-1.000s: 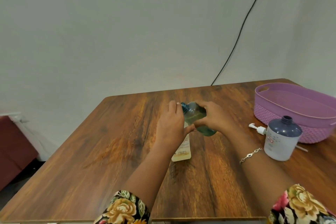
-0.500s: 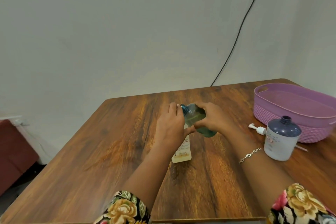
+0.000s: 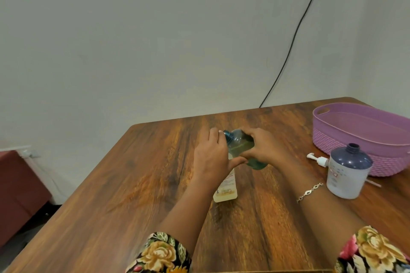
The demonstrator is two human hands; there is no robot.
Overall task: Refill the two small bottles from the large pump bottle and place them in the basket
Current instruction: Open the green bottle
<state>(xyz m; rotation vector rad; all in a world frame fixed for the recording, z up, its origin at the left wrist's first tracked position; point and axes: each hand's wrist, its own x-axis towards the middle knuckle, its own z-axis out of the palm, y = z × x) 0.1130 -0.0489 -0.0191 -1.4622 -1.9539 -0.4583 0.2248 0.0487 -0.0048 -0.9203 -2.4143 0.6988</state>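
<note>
Currently we note the green bottle (image 3: 240, 146) held above the table (image 3: 133, 184) at frame centre, tilted with its neck toward the upper left. The right hand (image 3: 264, 150) wraps its body, presumably to steady it. The left hand (image 3: 210, 157) curls its fingers round the neck. We judge this to be cap work, though we cannot tell whether a cap is on. Greenish liquid partly fills it. A pale labelled bottle (image 3: 226, 190), contents yellowish, sits beneath the left hand. At right, the large pump bottle (image 3: 348, 173) stands open-necked, its pump head (image 3: 318, 159) lying beside it, near the purple basket (image 3: 332, 142); no bottle shows inside.
</note>
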